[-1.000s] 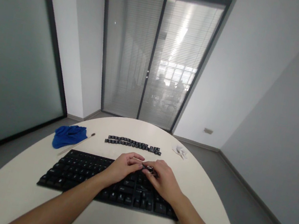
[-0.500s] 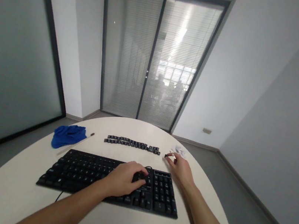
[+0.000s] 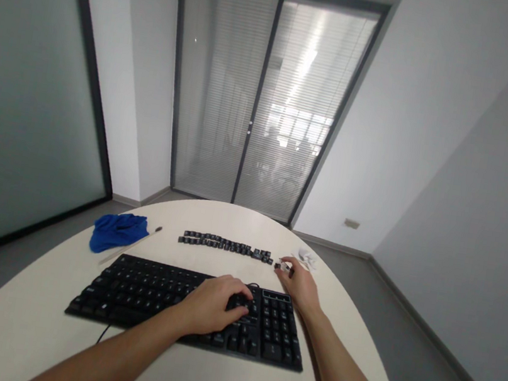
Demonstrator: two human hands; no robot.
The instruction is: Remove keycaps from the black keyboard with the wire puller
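Note:
A black keyboard [image 3: 148, 292] lies across the table before me. My left hand [image 3: 217, 303] rests on it, right of its middle, palm down with thumb and index finger apart, holding nothing. Beyond the keyboard's far right corner, my right hand [image 3: 300, 283] is closed in a pinch at the right end of the loose keys. At its fingertips is a small black keycap [image 3: 277, 265]; a pale bit beside it is too small to make out. Black keycaps [image 3: 226, 245] lie in two rows on the tabletop behind the keyboard.
Left of the keycaps are a blue cloth [image 3: 118, 232] and a thin brush [image 3: 133, 246] with a dark tip. Crumpled white tissue [image 3: 307, 258] sits just behind my right hand. The round table's [image 3: 226, 212] curved edge faces a glass door [image 3: 257, 102].
My right hand has moved slightly left with the keycap, closer to the end of the rows. The left hand stays on the keyboard.

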